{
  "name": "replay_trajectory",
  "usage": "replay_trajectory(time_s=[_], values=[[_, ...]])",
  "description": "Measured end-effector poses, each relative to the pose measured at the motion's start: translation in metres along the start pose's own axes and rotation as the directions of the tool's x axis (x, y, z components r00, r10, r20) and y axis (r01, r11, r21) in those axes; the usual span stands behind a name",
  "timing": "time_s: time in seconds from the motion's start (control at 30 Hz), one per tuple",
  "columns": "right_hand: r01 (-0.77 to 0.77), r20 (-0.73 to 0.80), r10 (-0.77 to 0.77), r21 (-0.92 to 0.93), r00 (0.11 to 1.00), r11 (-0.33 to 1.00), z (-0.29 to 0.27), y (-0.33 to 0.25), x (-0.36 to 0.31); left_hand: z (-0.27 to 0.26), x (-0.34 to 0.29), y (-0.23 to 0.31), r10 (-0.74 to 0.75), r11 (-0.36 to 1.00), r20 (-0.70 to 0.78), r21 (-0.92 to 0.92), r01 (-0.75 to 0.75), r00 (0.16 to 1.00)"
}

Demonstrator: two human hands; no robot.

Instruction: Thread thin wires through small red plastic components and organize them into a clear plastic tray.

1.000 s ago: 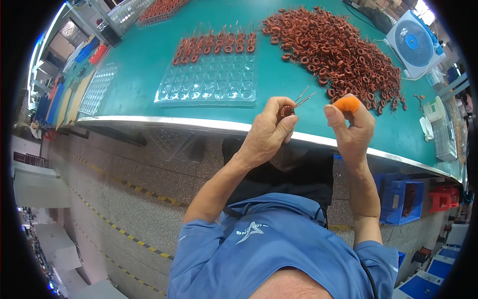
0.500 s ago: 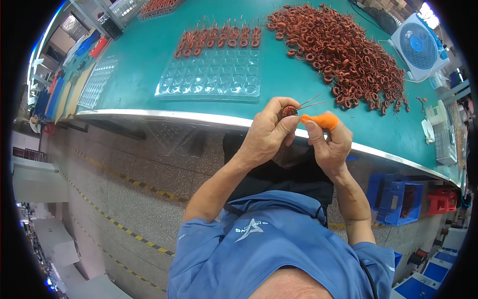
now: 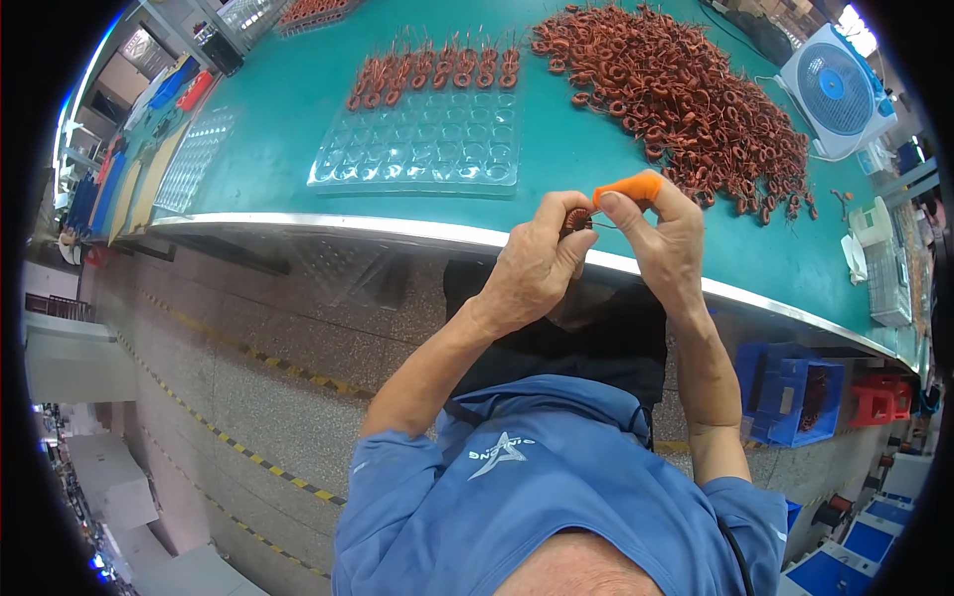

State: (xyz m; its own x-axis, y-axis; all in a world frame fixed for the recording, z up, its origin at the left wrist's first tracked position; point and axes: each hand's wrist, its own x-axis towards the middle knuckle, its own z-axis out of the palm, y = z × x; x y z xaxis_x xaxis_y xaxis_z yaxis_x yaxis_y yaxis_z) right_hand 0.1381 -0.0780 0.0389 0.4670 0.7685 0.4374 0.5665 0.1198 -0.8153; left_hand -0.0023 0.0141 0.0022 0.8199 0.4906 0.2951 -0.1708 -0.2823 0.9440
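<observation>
One copper-wound toroidal coil (image 3: 575, 220) is clamped in the left hand (image 3: 527, 266) at the front edge of a green workbench (image 3: 263, 149); the right hand (image 3: 668, 248), its forefinger in an orange finger sleeve (image 3: 630, 188), pinches beside it, whether on a wire lead I cannot tell. Behind, a clear blister tray (image 3: 417, 154) has filled far rows, left of a coil heap (image 3: 686, 109) and box fan (image 3: 835, 84). Black-and-yellow tape (image 3: 260, 461) crosses the speckled floor (image 3: 234, 392).

White lettering (image 3: 484, 456) on a blue shirt (image 3: 596, 467)
It flanks a pointed, star-like white emblem (image 3: 502, 452) on the shirt's front
</observation>
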Motion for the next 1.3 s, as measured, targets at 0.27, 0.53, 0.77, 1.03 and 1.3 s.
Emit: replay_trajectory(time_s=[0.27, 0.53, 0.77, 1.03, 1.3], values=[[-0.189, 0.05, 0.188, 0.464, 0.981, 0.865, 0.0, 0.03, -0.025, 0.006, -0.008, -0.01, -0.054, 0.956, -0.084, -0.293, 0.027, 0.995], [-0.196, 0.165, 0.121, 0.59, 0.979, 0.783, 0.007, 0.033, -0.028, 0.004, -0.007, -0.011, -0.146, 0.88, 0.086, -0.443, 0.169, 0.985], [-0.225, 0.122, 0.189, 0.481, 0.974, 0.848, 0.011, 0.034, -0.036, 0.018, -0.01, -0.02, -0.176, 0.876, -0.005, -0.457, 0.154, 0.984], [-0.222, 0.095, 0.201, 0.436, 0.975, 0.872, 0.009, 0.041, -0.028, 0.026, -0.003, -0.021, -0.198, 0.935, -0.083, -0.316, 0.163, 0.977], [-0.292, 0.023, 0.349, 0.601, 0.937, 0.744, -0.001, 0.043, -0.03, 0.018, -0.002, -0.024, -0.186, 0.912, -0.122, -0.391, 0.125, 0.975]])
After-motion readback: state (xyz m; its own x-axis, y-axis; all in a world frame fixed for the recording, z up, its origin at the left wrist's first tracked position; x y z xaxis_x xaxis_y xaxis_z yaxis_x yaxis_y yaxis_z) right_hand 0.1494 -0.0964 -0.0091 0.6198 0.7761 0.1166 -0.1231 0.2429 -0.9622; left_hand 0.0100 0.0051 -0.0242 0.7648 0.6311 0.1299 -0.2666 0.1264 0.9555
